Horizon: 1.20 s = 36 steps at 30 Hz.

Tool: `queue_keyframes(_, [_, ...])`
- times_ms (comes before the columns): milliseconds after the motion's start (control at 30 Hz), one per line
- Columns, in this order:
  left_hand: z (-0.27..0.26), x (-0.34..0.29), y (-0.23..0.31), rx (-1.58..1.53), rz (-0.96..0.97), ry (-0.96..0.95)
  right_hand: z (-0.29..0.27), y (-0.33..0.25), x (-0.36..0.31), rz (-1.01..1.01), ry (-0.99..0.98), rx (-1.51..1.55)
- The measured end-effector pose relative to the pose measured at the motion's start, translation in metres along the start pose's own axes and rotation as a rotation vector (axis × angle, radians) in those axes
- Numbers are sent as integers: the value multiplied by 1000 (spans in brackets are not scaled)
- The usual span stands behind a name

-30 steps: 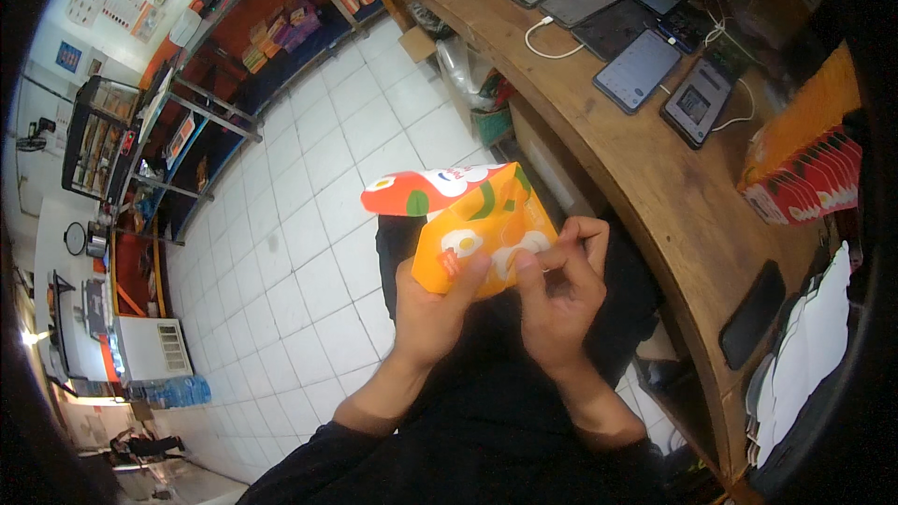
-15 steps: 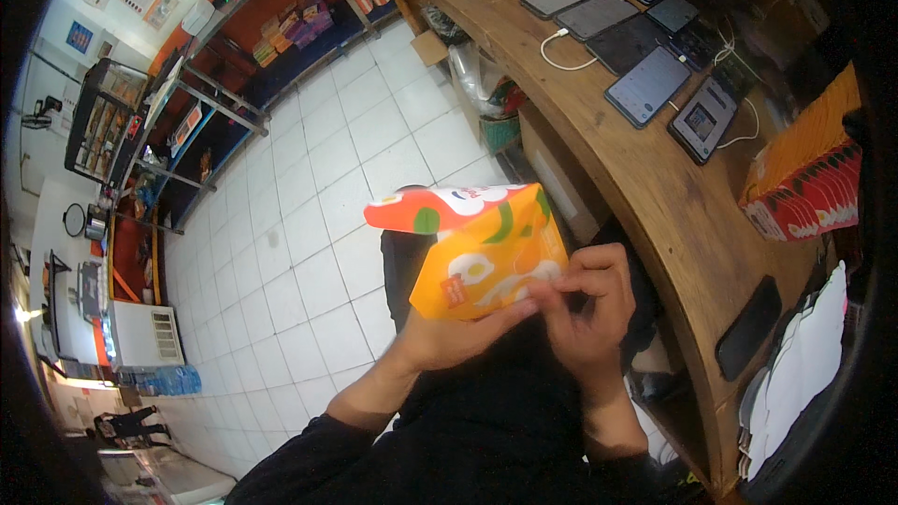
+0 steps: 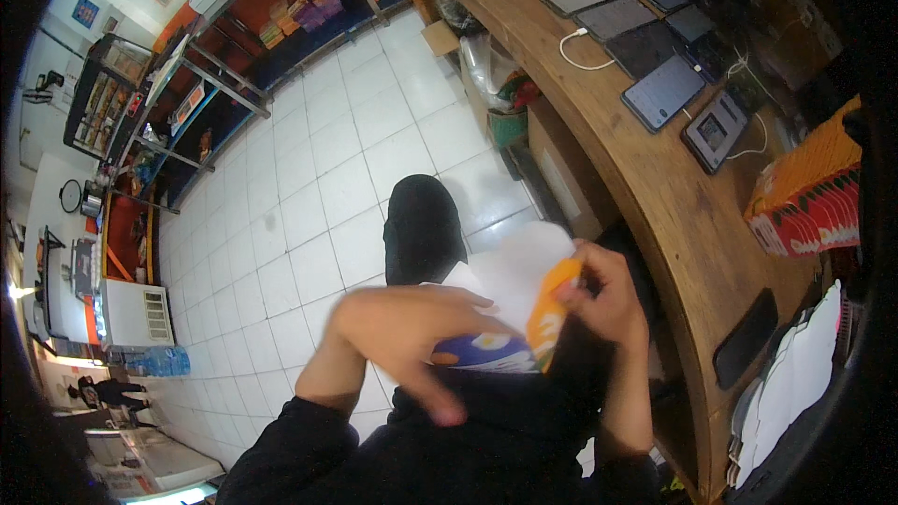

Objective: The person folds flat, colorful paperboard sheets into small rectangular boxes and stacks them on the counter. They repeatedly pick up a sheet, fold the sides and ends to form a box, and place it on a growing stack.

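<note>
A printed paper food carton [image 3: 510, 266] lies over my lap, its plain white inner side showing, with orange and blue printed parts below. At its right edge, my right hand [image 3: 608, 295] pinches an orange flap [image 3: 552, 309] between thumb and fingers. Across the carton's left part stretches my left hand [image 3: 407, 323], slightly blurred, its fingers flat over the paper and its thumb apart, pointing down. Part of the carton is hidden beneath that hand.
On the curved wooden table [image 3: 645, 187] at right lie several phones [image 3: 664, 92] with white cables, a dark phone [image 3: 745, 337], a stack of orange and red cartons [image 3: 809, 196] and white sheets [image 3: 786, 388]. A cardboard box [image 3: 571, 168] stands below. Shelves line the left.
The carton has been turned so its white inside shows instead of the orange print. My left hand has moved from under it to over it; my right hand still pinches its edge.
</note>
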<state>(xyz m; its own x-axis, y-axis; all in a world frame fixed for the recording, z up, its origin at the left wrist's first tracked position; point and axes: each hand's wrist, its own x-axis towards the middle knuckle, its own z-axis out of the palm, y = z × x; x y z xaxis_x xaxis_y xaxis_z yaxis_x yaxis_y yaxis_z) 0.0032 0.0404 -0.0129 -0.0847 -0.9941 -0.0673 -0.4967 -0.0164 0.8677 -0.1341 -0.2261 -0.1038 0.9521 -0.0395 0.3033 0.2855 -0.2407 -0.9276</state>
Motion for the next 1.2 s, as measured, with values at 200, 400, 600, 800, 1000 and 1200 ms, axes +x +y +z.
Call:
queue_keyframes(200, [-23, -10, -14, -197, 278, 122, 31, 26, -38, 708, 622, 994])
queue_keyframes(400, [11, 18, -9, -464, -118, 904, 61, 25, -31, 711, 344, 1400])
queue_keyframes(600, [17, 30, -1, -127, -309, 983, 57, -38, -8, -27, 374, -447])
queue_keyframes(800, [12, 35, 20, 364, -211, 801, 63, -47, 17, -148, 240, -504])
queue_keyframes(1000, [-7, 16, 51, 925, -76, 578, 80, -44, 26, -337, 314, -425])
queue_keyframes(1200, [-24, 1, 51, 743, -47, 501, 72, -58, 35, -371, 257, -403])
